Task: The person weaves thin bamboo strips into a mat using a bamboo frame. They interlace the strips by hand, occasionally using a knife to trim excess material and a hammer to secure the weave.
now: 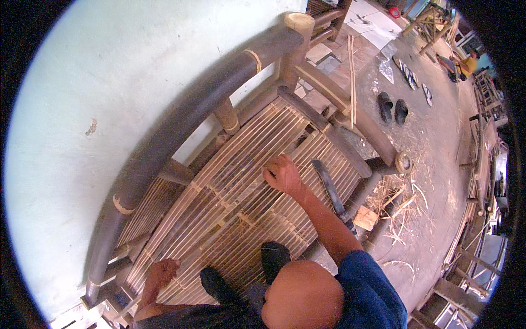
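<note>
A bamboo settee (181,115) is standing along the pale wall (93,82), its slatted seat (235,189) lying beneath both hands. The right hand (282,174) is showing bent fingers over the seat; whether they are grasping anything, I cannot tell. The left hand (163,272) is showing over the seat's lower-left part, its fingers also curled, their hold unclear. A dark-bladed machete (329,189) is lying to the right of the right hand, and a wood block (365,217) is sitting near pale shavings (405,205)
</note>
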{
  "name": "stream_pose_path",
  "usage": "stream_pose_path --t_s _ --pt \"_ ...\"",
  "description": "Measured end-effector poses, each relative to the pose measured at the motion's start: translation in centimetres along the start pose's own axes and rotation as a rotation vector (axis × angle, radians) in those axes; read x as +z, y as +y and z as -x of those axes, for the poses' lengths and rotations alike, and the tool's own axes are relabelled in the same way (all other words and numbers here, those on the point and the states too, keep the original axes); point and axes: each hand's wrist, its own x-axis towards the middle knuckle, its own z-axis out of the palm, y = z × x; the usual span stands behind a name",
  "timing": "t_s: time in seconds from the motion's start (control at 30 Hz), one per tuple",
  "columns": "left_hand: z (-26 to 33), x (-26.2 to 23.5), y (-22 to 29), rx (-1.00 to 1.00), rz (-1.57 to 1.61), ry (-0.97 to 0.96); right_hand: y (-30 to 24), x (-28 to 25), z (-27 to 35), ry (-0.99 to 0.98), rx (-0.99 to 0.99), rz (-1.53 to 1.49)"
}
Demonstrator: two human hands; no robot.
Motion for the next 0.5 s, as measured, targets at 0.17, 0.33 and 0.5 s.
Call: stream_pose_path --t_s 0.17,0.33,0.5 --pt "2.1 4.5 -4.3 0.086 -0.074 0.325 1.1 0.9 0.2 -0.006 -0.056 -0.003" --pt "2.7 7.1 -1.8 0.040 0.015 0.582 2.2 1.8 1.3 -0.002 -0.065 0.069" --pt "1.7 7.3 -0.4 0.038 0.007 0.573 3.2 1.5 1.6 -0.072 -0.019 0.167"
